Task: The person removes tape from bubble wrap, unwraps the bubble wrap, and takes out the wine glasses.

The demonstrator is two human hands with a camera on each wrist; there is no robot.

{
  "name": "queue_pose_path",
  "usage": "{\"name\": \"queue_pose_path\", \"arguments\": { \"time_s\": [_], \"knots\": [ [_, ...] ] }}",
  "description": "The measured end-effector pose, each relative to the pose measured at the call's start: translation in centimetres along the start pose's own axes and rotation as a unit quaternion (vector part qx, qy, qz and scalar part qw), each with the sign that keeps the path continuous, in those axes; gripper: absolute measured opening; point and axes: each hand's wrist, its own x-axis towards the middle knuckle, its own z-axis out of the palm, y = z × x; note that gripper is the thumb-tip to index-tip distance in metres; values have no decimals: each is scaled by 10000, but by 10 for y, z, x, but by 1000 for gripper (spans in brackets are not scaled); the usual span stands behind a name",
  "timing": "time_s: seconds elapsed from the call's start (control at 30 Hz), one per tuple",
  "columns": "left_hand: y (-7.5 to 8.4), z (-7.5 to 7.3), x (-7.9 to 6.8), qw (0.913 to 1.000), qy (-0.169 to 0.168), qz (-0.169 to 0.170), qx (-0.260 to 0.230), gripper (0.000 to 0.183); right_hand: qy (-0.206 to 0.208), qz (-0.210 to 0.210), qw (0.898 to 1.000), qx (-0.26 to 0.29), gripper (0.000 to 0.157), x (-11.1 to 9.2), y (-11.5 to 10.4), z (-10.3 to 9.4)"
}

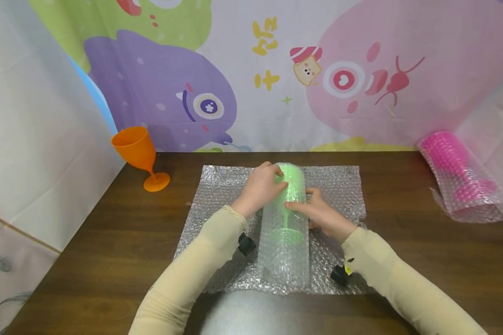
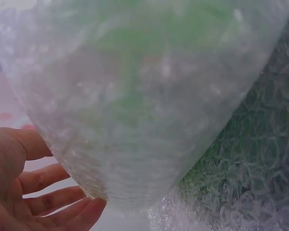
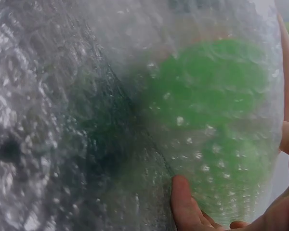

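Your left hand (image 1: 261, 188) holds the upper left side of a bubble-wrap tube (image 1: 282, 272), its bent fingers clamped on the film; your right hand (image 1: 324, 216) grips the right side, thumb laid over the top and the other fingers along the flank. Inside the tube is a green goblet (image 1: 293, 181), lying on its side, bowl toward the table's far edge and foot toward you.

The head view alone gives the goblet's full outline. The left wrist view shows fingers (image 2: 45, 178) with gaps between them, their tips against the film; you cannot tell there whose they are. The right wrist view adds the separate bubbles and a dark diagonal line ending at a fingertip (image 3: 180, 190).

Beneath the tube, a flat bubble-wrap sheet (image 1: 226, 186) covers the middle of the table (image 1: 96, 260). An orange goblet (image 1: 136, 149) stands unwrapped near the far left corner; a pink goblet (image 1: 448, 156), wrapped, lies near the far right corner. Only the head view shows these two. A cartoon-printed curtain (image 1: 272, 116) hangs behind the far edge.
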Motion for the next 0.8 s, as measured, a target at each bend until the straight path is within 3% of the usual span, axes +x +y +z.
{"name": "queue_pose_path", "arguments": {
  "time_s": [0.27, 0.57, 0.8],
  "knots": [
    [-3, -3, 2, 9999, -85, 123, -76, 20, 126, 55, 9998, -163, 95, 3, 4, 1],
    [-2, -4, 5, 9981, 15, 580, 223, 16, 277, 67, 9994, -220, 93, 4, 6, 3],
    [0, 1, 2, 9877, 366, 1051, 1096, 16, 266, 40, 9995, -171, 91, 2, 7, 2]
  ]
}}
